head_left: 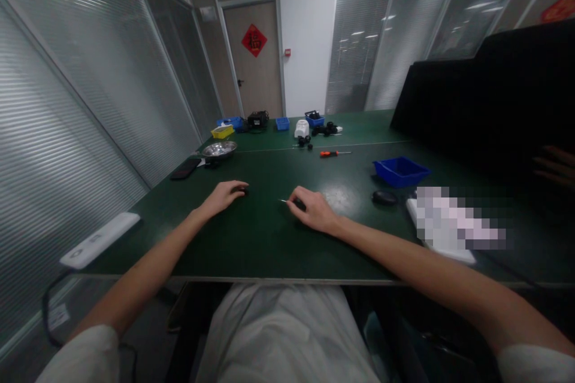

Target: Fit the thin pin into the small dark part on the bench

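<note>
Over the green table (pixel 269 239), my left hand (pixel 222 196) pinches a small dark part (pixel 244 191) between thumb and fingers; its exact kind is too small to make out. To the right, my right hand (pixel 313 209) is closed around the dark handle of what looks like a small screwdriver (pixel 282 200). Its thin metal shaft points left, toward the left hand, and a gap separates the tip from the dark part. Farther back lies an orange and black screwdriver (pixel 330 154), touched by neither hand.
A blue tray (pixel 401 172) and a black mouse (pixel 385 197) sit right. A metal bowl (pixel 219 149) and a phone (pixel 185 169) lie left, near a white power strip (pixel 101 240). Black parts (pixel 327 128) and bins are at the back. Another person's hand (pixel 557 164) shows far right.
</note>
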`<state>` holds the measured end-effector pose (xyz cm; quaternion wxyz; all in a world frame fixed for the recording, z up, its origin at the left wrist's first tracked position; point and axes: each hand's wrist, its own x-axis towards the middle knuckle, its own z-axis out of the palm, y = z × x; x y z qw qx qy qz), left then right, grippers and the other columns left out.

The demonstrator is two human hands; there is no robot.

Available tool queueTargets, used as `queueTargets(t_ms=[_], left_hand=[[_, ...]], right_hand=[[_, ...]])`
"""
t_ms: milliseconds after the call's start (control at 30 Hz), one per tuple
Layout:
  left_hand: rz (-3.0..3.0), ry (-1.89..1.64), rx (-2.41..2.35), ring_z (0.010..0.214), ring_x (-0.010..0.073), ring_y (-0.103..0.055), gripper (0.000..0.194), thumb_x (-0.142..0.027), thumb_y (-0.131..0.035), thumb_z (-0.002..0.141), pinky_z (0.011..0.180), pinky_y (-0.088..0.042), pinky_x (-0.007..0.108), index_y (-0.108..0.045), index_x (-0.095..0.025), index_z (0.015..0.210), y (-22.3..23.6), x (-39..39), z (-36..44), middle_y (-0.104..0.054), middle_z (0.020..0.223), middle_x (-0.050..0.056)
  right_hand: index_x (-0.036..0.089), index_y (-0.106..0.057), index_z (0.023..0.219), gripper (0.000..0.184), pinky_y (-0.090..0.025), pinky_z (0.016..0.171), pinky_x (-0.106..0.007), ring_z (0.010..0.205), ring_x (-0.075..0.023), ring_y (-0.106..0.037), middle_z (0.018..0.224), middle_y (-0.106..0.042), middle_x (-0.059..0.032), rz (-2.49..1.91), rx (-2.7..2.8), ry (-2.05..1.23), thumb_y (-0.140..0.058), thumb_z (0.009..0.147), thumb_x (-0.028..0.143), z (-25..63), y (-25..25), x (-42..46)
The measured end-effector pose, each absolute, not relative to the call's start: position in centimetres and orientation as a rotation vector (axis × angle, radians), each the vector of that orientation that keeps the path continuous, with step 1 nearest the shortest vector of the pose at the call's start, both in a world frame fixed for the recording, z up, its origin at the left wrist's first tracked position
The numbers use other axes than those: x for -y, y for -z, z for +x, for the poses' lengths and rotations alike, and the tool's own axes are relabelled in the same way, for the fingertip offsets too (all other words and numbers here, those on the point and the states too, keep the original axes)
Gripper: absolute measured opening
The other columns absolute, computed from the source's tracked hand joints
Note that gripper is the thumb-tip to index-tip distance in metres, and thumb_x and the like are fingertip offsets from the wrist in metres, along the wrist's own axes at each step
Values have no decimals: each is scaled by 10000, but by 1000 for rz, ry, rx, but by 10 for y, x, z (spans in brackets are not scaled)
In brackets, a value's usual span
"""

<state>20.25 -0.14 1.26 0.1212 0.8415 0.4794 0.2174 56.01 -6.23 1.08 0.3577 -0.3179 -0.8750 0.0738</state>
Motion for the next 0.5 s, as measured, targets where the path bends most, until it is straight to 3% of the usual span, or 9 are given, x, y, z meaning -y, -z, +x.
queueTargets(t_ms=[100,233,367,500], left_hand=[[2370,-591,-1890,1163,269,-636,331,-297,-574,931,1060,-457,359,-757,-172,1176,-15,-13,124,-710,1225,102],[2141,-447,-2428,1140,320,-650,346,-248,-555,885,1002,-478,357,-777,-138,1126,-16,-11,35,-725,1183,146],[1973,-399,-2569,1123,336,-646,366,-223,-568,861,967,-477,360,-768,-111,1147,-17,-4,2,-732,1139,164],[1860,-453,-2623,993,281,-667,335,-229,-602,894,870,-475,305,-749,-74,1152,-20,-3,5,-743,1029,148]], right_hand=[[198,-588,975,140,-403,654,-257,733,-132,-558,918,-619,-29,-817,2268,-190,-529,1012,319,561,-13,64],[198,-586,973,139,-400,657,-258,732,-132,-556,912,-619,-27,-823,2273,-196,-532,1010,321,560,-13,63],[199,-585,971,153,-400,657,-259,741,-136,-562,917,-622,-30,-838,2279,-197,-520,1017,329,559,-12,63],[200,-589,982,158,-402,658,-262,746,-140,-564,928,-631,-37,-852,2287,-199,-513,1020,333,559,-12,63]])
